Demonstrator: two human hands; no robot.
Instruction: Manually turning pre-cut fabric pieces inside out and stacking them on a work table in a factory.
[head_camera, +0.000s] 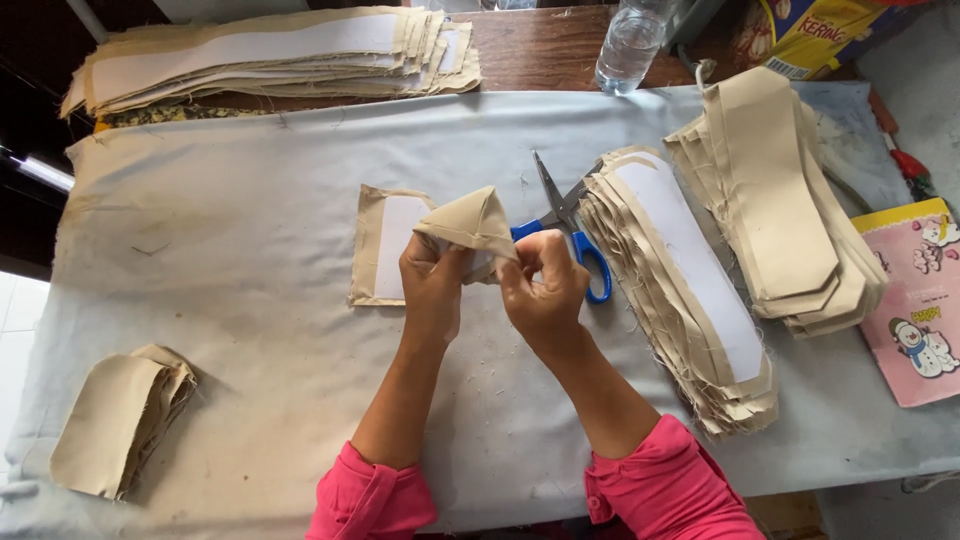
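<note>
Beige fabric, a pointed collar-like piece (470, 222), is held above the middle of the grey cloth-covered table (250, 290) by both hands. The left hand (432, 285) is closed on its lower left edge, and the right hand (545, 290) is closed on its lower right edge, the fingers of each curled tight around the cloth. The piece is folded into a triangle whose tip points up and away from the person, toward the far side of the table; its long axis cannot be told, since the lower part is bunched inside the hands. Just behind the left hand a flat beige piece with white interfacing (385, 245) is laid on the table. Blue-handled scissors (570, 225) are lying just beyond the right hand, blades pointing away from the person. To the right a long stack of interfaced pieces (690, 290) is set, its long axis running from far-left to near-right, and beside it a second stack of plain beige pointed strips (780, 200) is seen. A stack of long strips (270, 55) is placed at the far edge, beside a clear plastic bottle (628, 45). A small pile of rounded finished pieces (120, 420) is kept near the left corner, and a pink illustrated booklet (915, 300) at the right edge.
</note>
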